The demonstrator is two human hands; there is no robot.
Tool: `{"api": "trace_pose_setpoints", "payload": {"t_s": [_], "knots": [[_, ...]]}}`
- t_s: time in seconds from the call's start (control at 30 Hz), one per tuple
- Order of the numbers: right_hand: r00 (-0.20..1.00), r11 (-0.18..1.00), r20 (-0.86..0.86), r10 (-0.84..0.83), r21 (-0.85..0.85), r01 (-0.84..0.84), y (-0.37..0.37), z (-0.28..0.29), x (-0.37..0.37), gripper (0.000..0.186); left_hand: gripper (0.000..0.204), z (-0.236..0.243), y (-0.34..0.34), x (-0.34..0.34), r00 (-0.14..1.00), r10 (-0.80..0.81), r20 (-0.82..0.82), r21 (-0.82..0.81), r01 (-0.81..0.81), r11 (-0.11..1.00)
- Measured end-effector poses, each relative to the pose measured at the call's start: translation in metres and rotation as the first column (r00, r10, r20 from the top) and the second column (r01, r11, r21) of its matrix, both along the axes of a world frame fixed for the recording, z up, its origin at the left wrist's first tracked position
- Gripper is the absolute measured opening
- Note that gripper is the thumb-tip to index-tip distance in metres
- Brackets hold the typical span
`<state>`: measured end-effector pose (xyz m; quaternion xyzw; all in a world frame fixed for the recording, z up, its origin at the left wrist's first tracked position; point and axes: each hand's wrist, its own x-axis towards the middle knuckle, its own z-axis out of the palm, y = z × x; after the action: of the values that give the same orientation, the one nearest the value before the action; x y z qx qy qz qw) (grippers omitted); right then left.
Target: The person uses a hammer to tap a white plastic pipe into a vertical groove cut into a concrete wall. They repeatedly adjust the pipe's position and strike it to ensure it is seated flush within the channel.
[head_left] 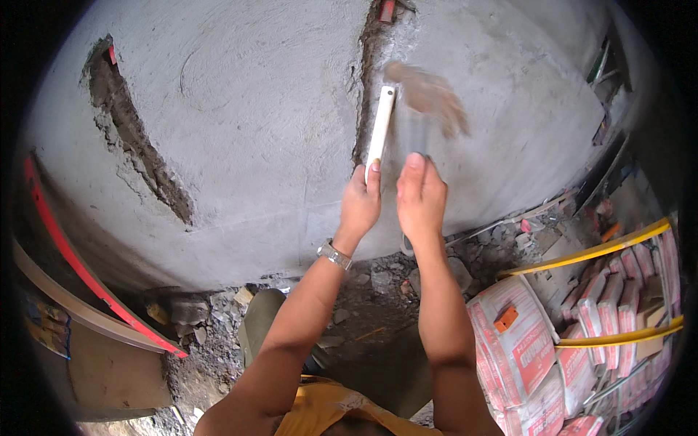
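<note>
My left hand [360, 200], a watch on its wrist, is closed round a white flat bar [379, 123] with a hole at its upper end. The bar lies upright along the right side of a rough vertical groove [367, 80] in the grey plastered wall [262, 123]. My right hand [422, 200] grips a hammer [418, 131] by its grey handle; its brown head is smeared by motion just right of the bar's top, so whether they touch I cannot tell. A small red piece sits high in the groove.
Another chipped groove [145, 160] runs down the wall at left. Red [69, 258] and yellow [596, 247] long bars lean at the sides. Pink-and-white sacks [512, 349] are stacked at right, a small orange object on one. Broken rubble [382, 280] lies along the wall's foot.
</note>
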<state>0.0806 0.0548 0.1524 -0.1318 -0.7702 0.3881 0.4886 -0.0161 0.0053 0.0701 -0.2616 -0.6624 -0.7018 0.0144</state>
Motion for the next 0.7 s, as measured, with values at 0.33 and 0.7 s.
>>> {"api": "trace_pose_setpoints", "payload": {"t_s": [0.33,0.7], "knots": [[0.985,0.969,0.169,-0.045,-0.231,0.084,0.022,0.018,0.005,0.061,0.053,0.007,-0.002,0.002,0.999,0.042,-0.022,-0.063,-0.043,0.997],[0.987,0.999,0.16,-0.005,-0.05,0.013,-0.004,0.03,0.003,0.051,0.055,0.011,-0.003,0.003,0.999,0.048,0.022,-0.08,-0.046,0.996]]}}
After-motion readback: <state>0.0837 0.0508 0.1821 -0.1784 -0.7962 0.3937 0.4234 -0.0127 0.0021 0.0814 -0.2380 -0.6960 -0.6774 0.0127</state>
